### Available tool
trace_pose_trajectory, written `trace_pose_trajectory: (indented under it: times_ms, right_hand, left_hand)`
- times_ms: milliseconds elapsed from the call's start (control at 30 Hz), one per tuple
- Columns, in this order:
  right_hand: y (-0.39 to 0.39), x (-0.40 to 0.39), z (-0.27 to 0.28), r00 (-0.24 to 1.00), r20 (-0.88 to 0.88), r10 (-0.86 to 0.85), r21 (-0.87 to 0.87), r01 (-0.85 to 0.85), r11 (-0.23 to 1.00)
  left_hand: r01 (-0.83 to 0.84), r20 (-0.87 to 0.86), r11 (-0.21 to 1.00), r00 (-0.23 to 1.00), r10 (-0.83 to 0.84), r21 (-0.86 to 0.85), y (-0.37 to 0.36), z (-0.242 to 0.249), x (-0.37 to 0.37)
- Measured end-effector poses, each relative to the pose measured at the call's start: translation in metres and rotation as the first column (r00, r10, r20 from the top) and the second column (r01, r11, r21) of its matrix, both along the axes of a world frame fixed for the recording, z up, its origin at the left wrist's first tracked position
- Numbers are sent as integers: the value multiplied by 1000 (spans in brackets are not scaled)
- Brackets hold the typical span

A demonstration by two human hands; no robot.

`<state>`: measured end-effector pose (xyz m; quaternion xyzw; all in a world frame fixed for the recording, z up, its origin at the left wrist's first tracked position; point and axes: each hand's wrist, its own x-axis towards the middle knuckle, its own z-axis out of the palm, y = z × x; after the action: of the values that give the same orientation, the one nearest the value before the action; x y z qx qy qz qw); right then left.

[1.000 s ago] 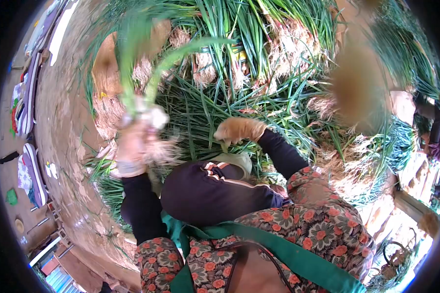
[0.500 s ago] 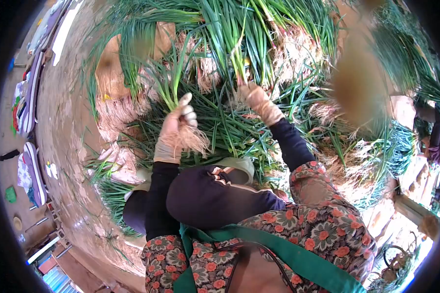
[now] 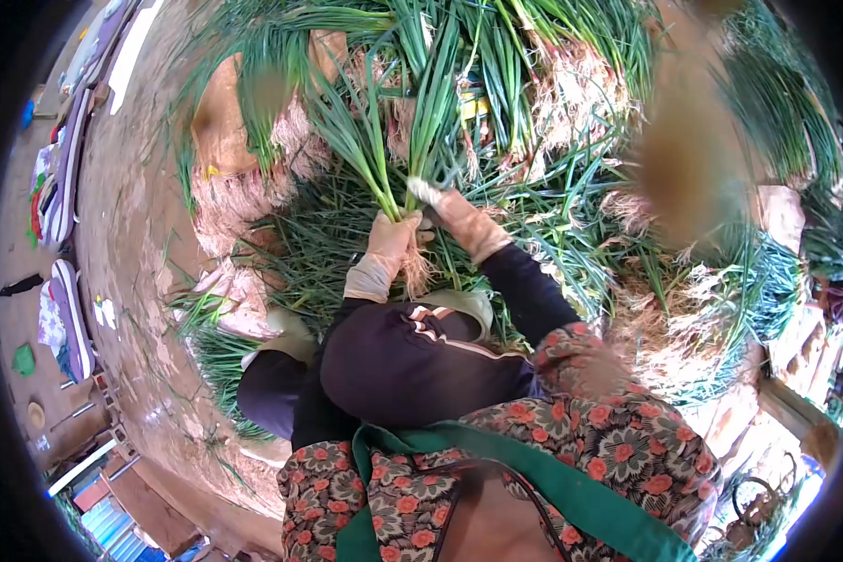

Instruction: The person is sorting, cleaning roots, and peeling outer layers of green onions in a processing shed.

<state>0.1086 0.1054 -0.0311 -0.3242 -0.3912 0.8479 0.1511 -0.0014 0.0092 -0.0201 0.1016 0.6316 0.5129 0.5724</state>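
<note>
My left hand point(image 3: 391, 245), in a pale glove, is closed around a small bunch of spring onions point(image 3: 377, 169). Their leaves fan upward and the stringy roots hang below my fist. Close against it on the right, my gloved right hand point(image 3: 461, 223) has its fingers at the stalks of more spring onions point(image 3: 429, 122), partly smeared by motion. Both hands meet just above my dark-trousered knee point(image 3: 393, 365). Beneath them lies a layer of loose green leaves point(image 3: 318, 248).
Large rooted bundles point(image 3: 581, 89) lie across the far side. More bundles with brown wrapping point(image 3: 223, 117) lie at left, and a root pile point(image 3: 674, 323) at right. Bare muddy ground point(image 3: 126, 234) runs along the left, with purple-edged items point(image 3: 66, 318) beyond it.
My right hand has moved left and down from the bundles to meet my left hand. The left hand has shifted right and slightly down with its bunch. More stalks now stand together.
</note>
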Motion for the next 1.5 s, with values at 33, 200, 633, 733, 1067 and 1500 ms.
trace_pose_trajectory:
  times_ms: [33, 200, 633, 733, 1067, 1500]
  right_hand:
    - [5, -20, -35, 989, -11, -151, -29, 150, 988]
    - [-13, -35, -52, 818, -48, -573, -489, 481, 727]
    - [45, -33, -77, 746, 22, -666, -262, 647, 716]
    - [72, 22, -69, 882, -40, -470, -304, 437, 846]
    - [22, -13, -6, 854, 92, -512, 60, 509, 859]
    - [21, -27, -4, 853, -65, -517, 104, 522, 847]
  left_hand:
    - [-21, -55, 1000, 998, 20, -23, 0, 5, 8]
    - [-248, 71, 968, 967, 245, 34, 1, 6, 11]
    - [-238, 526, 954, 843, 110, 183, -10, 23, 22]
    - [-219, 365, 956, 921, 135, 198, -11, 30, 14]
    - [-300, 202, 952, 937, 283, 59, -5, 22, 33]
    - [-306, 83, 949, 950, 300, 74, -4, 20, 32]
